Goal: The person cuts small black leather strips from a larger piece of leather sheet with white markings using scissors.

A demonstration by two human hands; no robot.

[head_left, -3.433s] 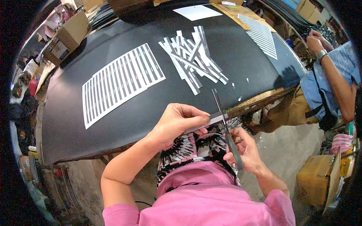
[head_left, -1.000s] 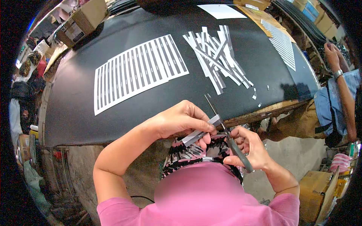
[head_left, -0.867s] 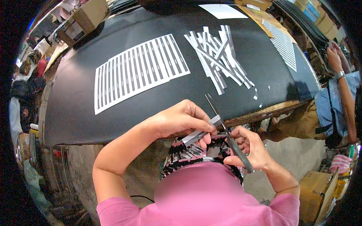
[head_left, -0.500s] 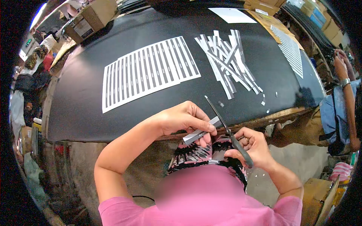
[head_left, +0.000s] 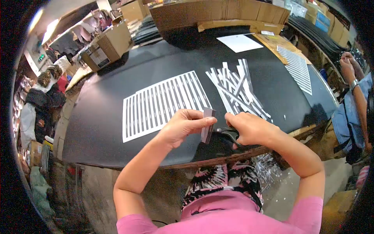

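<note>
Above the near edge of the black-topped table, my left hand [head_left: 182, 125] pinches short grey-and-white paper strips [head_left: 208, 114] between thumb and fingers, held upright. Close to its right, my right hand [head_left: 251, 128] is closed round the dark handles of a pair of scissors [head_left: 230, 133]. The scissors' pivot shows near the strips; their blades are mostly hidden. Behind my left hand lie overlapping sheets printed with dark stripes [head_left: 163, 104]. A loose heap of cut strips [head_left: 235, 90] rests beyond my right hand.
A blank white sheet [head_left: 240, 43] and another striped sheet [head_left: 297, 70] lie toward the far right of the table [head_left: 97, 132]. A cardboard box [head_left: 109, 46] stands at the back left. At the right edge is another person's arm [head_left: 360, 84]. Paper scraps [head_left: 268, 169] litter the floor.
Both hands have moved up over the table edge. The strips have turned from slanting to upright, and the scissors have swung from pointing up and away to pointing left. The view has tilted upward.
</note>
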